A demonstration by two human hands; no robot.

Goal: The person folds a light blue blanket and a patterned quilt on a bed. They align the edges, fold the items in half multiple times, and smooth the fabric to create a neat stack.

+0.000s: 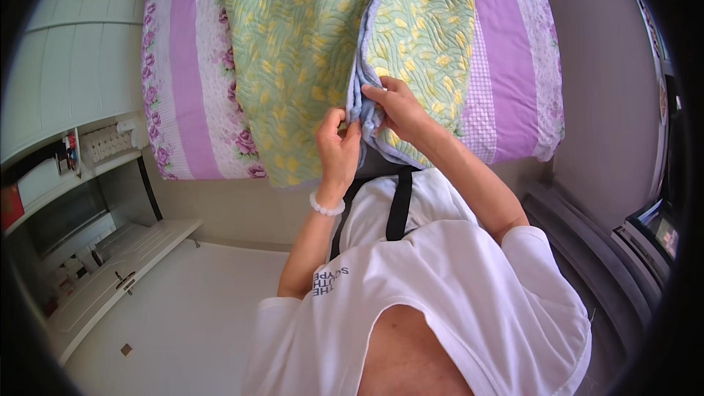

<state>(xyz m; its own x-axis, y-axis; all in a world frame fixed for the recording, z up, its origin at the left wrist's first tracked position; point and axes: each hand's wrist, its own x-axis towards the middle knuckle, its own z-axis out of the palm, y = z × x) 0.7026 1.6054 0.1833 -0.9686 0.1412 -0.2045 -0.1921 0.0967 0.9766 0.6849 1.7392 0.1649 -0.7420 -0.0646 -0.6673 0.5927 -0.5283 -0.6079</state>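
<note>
A green and yellow quilted blanket [297, 55] with blue edging lies over a bed, its two sides meeting along a line in front of me. My left hand [339, 146] pinches the blue edging [353, 102] near the blanket's front end. Slightly higher and to the right, my right hand [397, 105] grips bunched blue cloth at the same seam, fingers partly tucked under it. Beneath the blanket shows a purple and white floral bedspread [509, 55], visible on both sides. The inner layers of the bunched cloth are partly hidden by my fingers.
To the left stand pale cabinets [82, 71] above a shelf [110, 157] holding small items. A white door [124, 280] with a handle is at lower left, beside the pale floor [181, 308]. Grey curved folds or ledges [594, 264] run along the right, near a stack of books [654, 231].
</note>
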